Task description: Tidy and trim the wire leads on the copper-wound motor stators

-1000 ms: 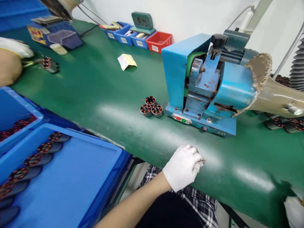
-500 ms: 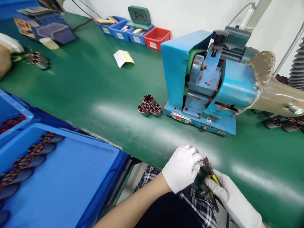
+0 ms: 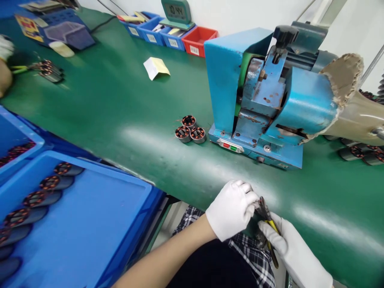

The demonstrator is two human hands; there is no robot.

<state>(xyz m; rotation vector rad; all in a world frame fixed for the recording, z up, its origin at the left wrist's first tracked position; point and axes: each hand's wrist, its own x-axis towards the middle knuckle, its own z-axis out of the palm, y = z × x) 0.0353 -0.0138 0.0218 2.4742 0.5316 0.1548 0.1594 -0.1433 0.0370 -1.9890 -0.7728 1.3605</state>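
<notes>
My right hand, in a white glove, grips diagonal cutters with yellow and black handles. Their jaws point up and lie beside the fingertips of my left hand. That hand, also gloved in white, is closed with its fingers curled round what looks like a wound motor stator; the glove hides most of it, and only a bit of copper colour and fine wire shows at the fingertips. Whether the jaws are closed on a wire I cannot tell. Three motor stators with copper windings stand grouped on the green table.
A blue machine stands beyond my hands, with more stators to its right. At left, a blue crate holds a row of stators. Small bins, a clock and folded paper lie behind. A co-worker's gloved hand is far left.
The view has shifted slightly. My hands keep nearly the same pose, cutters beside the left fingertips. The co-worker's hand at far left has moved a little outward to the left.
</notes>
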